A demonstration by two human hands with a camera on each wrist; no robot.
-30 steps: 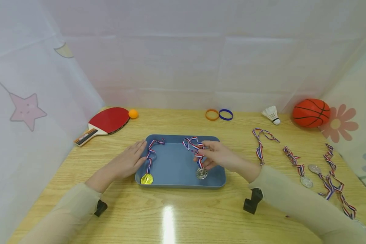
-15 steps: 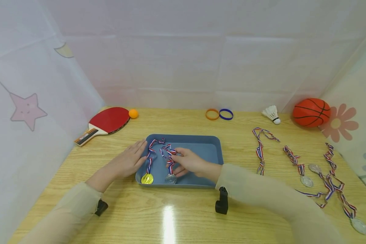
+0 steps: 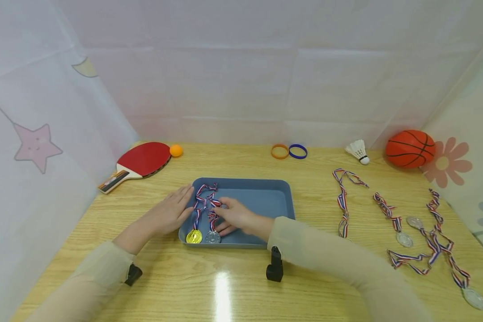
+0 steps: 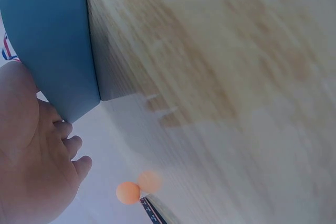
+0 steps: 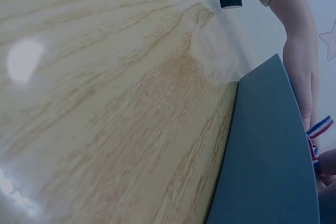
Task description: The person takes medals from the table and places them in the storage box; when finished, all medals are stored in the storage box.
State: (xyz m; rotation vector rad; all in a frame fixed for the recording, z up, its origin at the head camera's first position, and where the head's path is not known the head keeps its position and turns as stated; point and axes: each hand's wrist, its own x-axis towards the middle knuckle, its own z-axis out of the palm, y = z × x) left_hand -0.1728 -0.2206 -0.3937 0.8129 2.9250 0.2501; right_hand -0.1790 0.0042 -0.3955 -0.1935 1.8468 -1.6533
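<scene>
A blue tray (image 3: pixel 253 203) stands on the table. Along its left side lies a gold medal (image 3: pixel 194 236) with a red, white and blue ribbon. Close to its right is a silver medal (image 3: pixel 213 237), whose ribbon (image 3: pixel 215 203) my right hand (image 3: pixel 235 217) pinches inside the tray. My left hand (image 3: pixel 167 213) rests with fairly straight fingers against the tray's left wall, also visible in the left wrist view on the tray wall (image 4: pixel 52 35). In the right wrist view the tray's front wall (image 5: pixel 268 150) hides most of the right hand.
Several silver medals lie at the right, one disc (image 3: pixel 404 239) near a loose ribbon (image 3: pixel 343 203). Along the back are a table tennis bat (image 3: pixel 146 157), an orange ball (image 3: pixel 175 150), an orange wristband (image 3: pixel 280 151), a blue wristband (image 3: pixel 298 151), a shuttlecock (image 3: pixel 358 151) and a basketball (image 3: pixel 410 149).
My right hand has moved left across the tray with the silver medal, which now lies close beside the gold one. The left hand has stayed at the tray's left side.
</scene>
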